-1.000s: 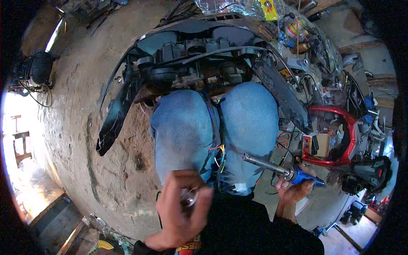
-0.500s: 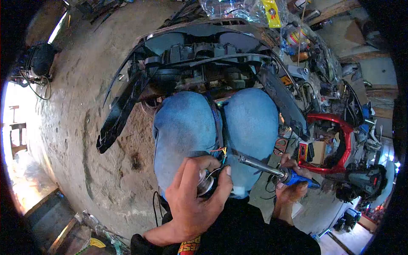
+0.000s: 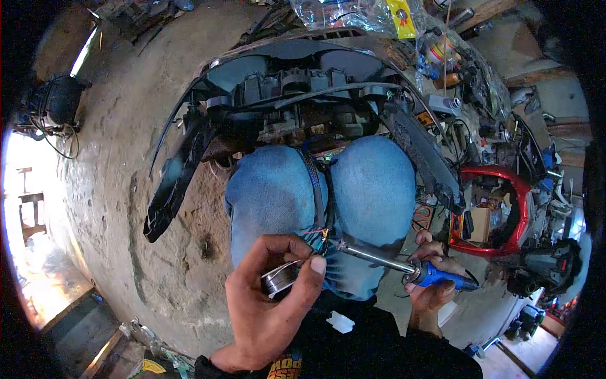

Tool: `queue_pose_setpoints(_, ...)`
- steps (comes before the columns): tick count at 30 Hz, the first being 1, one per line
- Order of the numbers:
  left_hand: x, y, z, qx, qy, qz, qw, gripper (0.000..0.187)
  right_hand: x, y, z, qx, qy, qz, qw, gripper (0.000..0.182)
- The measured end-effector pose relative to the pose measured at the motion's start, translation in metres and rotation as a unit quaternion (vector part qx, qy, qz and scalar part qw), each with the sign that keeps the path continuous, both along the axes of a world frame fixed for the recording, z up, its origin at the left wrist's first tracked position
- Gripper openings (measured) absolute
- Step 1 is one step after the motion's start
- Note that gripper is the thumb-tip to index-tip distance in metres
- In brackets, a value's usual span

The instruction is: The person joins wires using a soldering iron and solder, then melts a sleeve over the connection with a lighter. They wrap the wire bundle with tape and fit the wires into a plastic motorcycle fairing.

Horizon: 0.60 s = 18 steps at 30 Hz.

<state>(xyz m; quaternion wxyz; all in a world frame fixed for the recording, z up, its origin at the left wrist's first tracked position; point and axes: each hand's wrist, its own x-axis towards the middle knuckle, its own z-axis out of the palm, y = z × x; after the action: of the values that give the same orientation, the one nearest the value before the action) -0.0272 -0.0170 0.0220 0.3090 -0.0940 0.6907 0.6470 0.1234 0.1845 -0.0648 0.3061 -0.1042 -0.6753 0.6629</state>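
My left hand (image 3: 268, 303) is closed round a small spool of silvery wire (image 3: 281, 280), thumb and index finger pinched near thin wire ends (image 3: 324, 235). The wires, some orange or red, end a cable (image 3: 314, 180) that runs between the knees of my blue jeans (image 3: 374, 189). In my right hand (image 3: 432, 284) is a blue-handled soldering iron (image 3: 435, 275), its metal barrel pointing left. The iron's tip is close to the wire ends; whether they touch cannot be made out.
A black plastic motorcycle fairing (image 3: 297, 82) arches in front of my knees. At the right lie a red plastic frame (image 3: 524, 208), a cardboard box (image 3: 480, 222) and dark parts (image 3: 549, 268). Clear plastic bags (image 3: 353, 14) are at the top. A small white piece (image 3: 341, 321) rests on my dark clothing.
My left hand, with the spool, has shifted slightly left and turned, showing more of the spool. The soldering iron has moved a little left and down. The white piece shows more clearly.
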Motion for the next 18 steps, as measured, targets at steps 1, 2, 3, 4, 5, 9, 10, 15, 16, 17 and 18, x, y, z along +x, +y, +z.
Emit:
queue_pose_setpoints(1,-0.0009,-0.0005,0.0009,0.004,-0.009,0.001,1.0,0.016,-0.0011,-0.0012,0.0004,0.013,-0.007,-0.017,1.0,0.049)
queue_pose_setpoints(2,-0.0018,-0.001,0.0014,0.004,-0.008,-0.004,1.0,0.016,-0.0008,-0.0014,0.0007,0.017,-0.009,-0.014,1.0,0.049)
queue_pose_setpoints(3,-0.0027,-0.0014,0.0018,0.004,-0.007,-0.008,1.0,0.016,-0.0003,-0.0013,0.0008,0.021,-0.011,-0.011,1.0,0.049)
queue_pose_setpoints(4,-0.003,-0.0015,0.002,0.004,-0.006,-0.012,1.0,0.016,0.0,-0.0011,0.0012,0.025,-0.013,-0.007,1.0,0.048)
queue_pose_setpoints(5,-0.0028,-0.0013,0.0015,0.003,0.002,-0.011,1.0,0.016,-0.0004,-0.0007,0.0017,0.029,-0.013,-0.005,0.999,0.048)
queue_pose_setpoints(9,-0.0028,-0.0008,0.0007,-0.012,0.028,-0.021,0.999,0.015,-0.0033,0.0009,0.0036,0.04,-0.005,0.0,0.999,0.048)
queue_pose_setpoints(10,-0.0031,-0.0011,0.0015,-0.02,0.034,-0.027,0.999,0.015,-0.0041,0.001,0.004,0.04,-0.002,0.001,0.999,0.047)
queue_pose_setpoints(15,-0.0025,0.0002,0.001,-0.066,0.054,-0.027,0.996,0.017,-0.0029,0.0037,0.0057,0.038,0.007,0.039,0.998,0.038)
queue_pose_setpoints(16,-0.0014,0.001,0.0002,-0.071,0.053,-0.018,0.996,0.017,-0.0031,0.0039,0.0049,0.041,0.007,0.039,0.998,0.038)
queue_pose_setpoints(17,-0.0011,0.0016,0.0005,-0.078,0.065,-0.018,0.995,0.017,-0.0043,0.0041,0.0052,0.043,0.007,0.041,0.998,0.038)
queue_pose_setpoints(18,-0.0007,0.0021,0.0013,-0.086,0.076,-0.018,0.993,0.016,-0.0053,0.0043,0.0068,0.044,0.007,0.042,0.998,0.037)
